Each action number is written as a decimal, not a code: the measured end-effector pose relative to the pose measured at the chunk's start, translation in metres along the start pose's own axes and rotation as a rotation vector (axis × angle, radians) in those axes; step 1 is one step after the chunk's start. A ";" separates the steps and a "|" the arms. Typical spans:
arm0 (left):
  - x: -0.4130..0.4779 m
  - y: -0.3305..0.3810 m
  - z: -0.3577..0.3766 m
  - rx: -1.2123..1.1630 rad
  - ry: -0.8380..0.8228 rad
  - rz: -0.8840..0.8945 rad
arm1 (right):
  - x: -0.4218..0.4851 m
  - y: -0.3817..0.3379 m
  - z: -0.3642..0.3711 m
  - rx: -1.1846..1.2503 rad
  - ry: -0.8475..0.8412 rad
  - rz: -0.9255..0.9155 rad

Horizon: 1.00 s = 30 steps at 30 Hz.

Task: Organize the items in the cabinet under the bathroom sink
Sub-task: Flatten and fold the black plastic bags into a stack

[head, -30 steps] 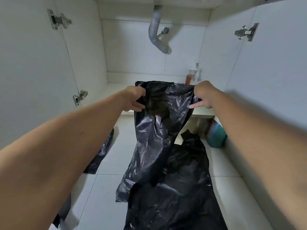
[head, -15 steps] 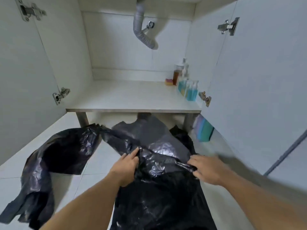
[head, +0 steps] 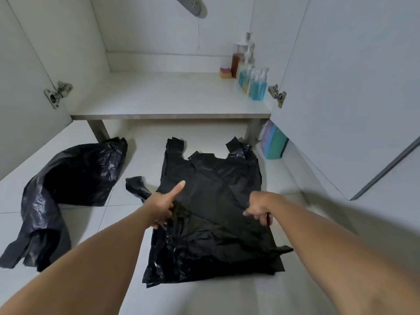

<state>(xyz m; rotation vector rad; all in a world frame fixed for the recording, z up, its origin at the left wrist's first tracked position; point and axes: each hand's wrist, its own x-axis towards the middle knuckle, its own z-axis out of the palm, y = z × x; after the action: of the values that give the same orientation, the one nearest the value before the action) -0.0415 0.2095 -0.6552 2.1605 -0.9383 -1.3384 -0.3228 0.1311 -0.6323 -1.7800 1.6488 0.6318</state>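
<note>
Pale tiled floor (head: 204, 296) runs up to the open cabinet. Its two doors swing wide, and its shelf (head: 159, 96) is bare except for a cluster of pump bottles (head: 252, 83) and a small sponge (head: 225, 72) in the back right corner.

On the floor in front lies the stack of black bags (head: 216, 242), spread flat with the handles pointing toward the cabinet. The left hand (head: 162, 209) grips the stack's left edge, fingers curled under and thumb sticking out straight over the plastic. The right hand (head: 258, 209) pinches the right edge with curled fingers.

It looks like the flattening-and-folding step: the topmost bag seems to be getting squared up on the pile. Next would likely be a fold or roll into a compact bundle, which calls for pressing the air out and keeping the slippery edges lined up.

A crumpled bag (head: 75, 176) waits off to the left, well apart from the stack and not yet flattened.

There is open floor on both sides of the stack. To the right, the right door (head: 352, 87) and a teal packet (head: 276, 144) by the shelf leg crowd the far corner. The shelf's front edge sits just beyond the handles, so a forward reach has that lip to clear.
</note>
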 end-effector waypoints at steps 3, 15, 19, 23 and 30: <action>0.013 -0.014 -0.005 -0.007 0.207 -0.120 | 0.019 -0.008 0.017 -0.061 0.377 -0.143; 0.046 -0.036 -0.019 -0.232 0.319 -0.174 | 0.081 -0.023 0.058 0.262 0.142 -0.146; 0.032 -0.028 -0.015 0.073 0.402 0.117 | 0.092 -0.024 0.062 0.304 0.239 -0.135; 0.031 -0.016 -0.006 0.276 0.415 0.391 | 0.081 -0.026 0.048 0.406 0.570 -0.150; 0.057 0.023 0.013 0.328 0.332 0.489 | 0.068 -0.010 0.042 0.354 0.700 -0.019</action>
<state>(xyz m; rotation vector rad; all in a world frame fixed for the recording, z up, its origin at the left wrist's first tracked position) -0.0436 0.1516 -0.6804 2.0905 -1.4954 -0.6067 -0.3024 0.1144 -0.7089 -1.8426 2.0164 -0.3349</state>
